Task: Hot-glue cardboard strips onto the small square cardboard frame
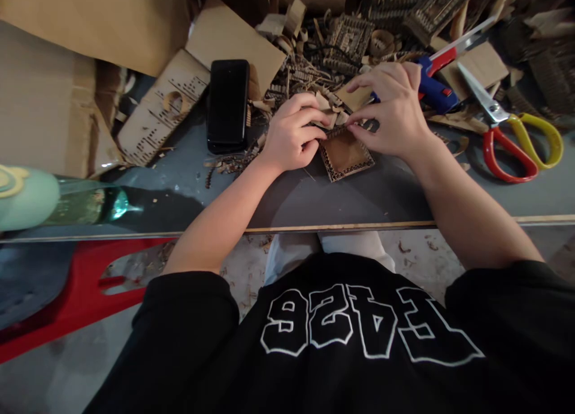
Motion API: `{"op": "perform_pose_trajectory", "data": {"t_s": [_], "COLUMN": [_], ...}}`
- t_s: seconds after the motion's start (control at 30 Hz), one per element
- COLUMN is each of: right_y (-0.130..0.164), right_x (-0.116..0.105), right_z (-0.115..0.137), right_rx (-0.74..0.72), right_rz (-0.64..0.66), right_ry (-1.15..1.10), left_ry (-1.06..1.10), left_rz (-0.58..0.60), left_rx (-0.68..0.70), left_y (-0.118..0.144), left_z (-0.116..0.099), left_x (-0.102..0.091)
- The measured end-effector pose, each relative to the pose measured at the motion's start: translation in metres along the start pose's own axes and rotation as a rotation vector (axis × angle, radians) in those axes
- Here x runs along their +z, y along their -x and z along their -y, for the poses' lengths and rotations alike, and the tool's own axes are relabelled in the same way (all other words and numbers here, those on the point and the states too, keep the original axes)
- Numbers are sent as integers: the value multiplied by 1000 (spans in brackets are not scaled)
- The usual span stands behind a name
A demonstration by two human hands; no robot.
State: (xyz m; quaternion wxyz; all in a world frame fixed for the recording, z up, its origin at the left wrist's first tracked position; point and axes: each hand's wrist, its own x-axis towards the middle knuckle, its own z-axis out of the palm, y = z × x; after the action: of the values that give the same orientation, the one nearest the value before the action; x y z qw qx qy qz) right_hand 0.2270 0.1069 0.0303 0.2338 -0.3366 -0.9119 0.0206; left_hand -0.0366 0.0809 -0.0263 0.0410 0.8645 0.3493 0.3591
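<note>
A small square cardboard panel [345,151] lies near the table's front edge, with strips of corrugated cardboard standing along its rim. My left hand [294,131] is at its upper left corner, fingers curled and thumb and fingertips against the edge. At the far edge my right hand [395,111] pinches the corrugated cardboard strip [336,130] between thumb and index finger; its other fingers are bent above. Part of the strip is hidden by the fingertips. Just beyond the right hand lies a blue and red glue gun [438,93], partly covered by it.
Scissors [510,126] with red and yellow handles lie at the right. A black phone [227,105] rests on cardboard at the left. Cardboard scraps [305,66] pile up behind the hands. A green bottle [81,201] lies at the left by the table edge [314,227].
</note>
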Motion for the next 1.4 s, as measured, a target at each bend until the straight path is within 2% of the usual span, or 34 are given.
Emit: {"op": "perform_pose_trajectory", "data": {"t_s": [0.4,0.63,0.93,1.17,1.4], "right_y": [-4,-3,-2,-3,-3], "right_x": [-9,1,-3,7,9], "right_z": [20,17,25,25,25], "right_rx": [105,65,180,165,199], "right_rz": [108,43,35,-4,-6], "right_ry": [18,56,-95,-106,-95], "left_ry": [28,-23,-34,-25,-54], "left_rz": [38,5,-20,28,-38], "left_rx": [-3,-56,-96,-133,-77], "left_y": [-1,-2,-1,0,4], "left_z": [1,2,6,8,10], "left_x": [2,0,6,9,12]}}
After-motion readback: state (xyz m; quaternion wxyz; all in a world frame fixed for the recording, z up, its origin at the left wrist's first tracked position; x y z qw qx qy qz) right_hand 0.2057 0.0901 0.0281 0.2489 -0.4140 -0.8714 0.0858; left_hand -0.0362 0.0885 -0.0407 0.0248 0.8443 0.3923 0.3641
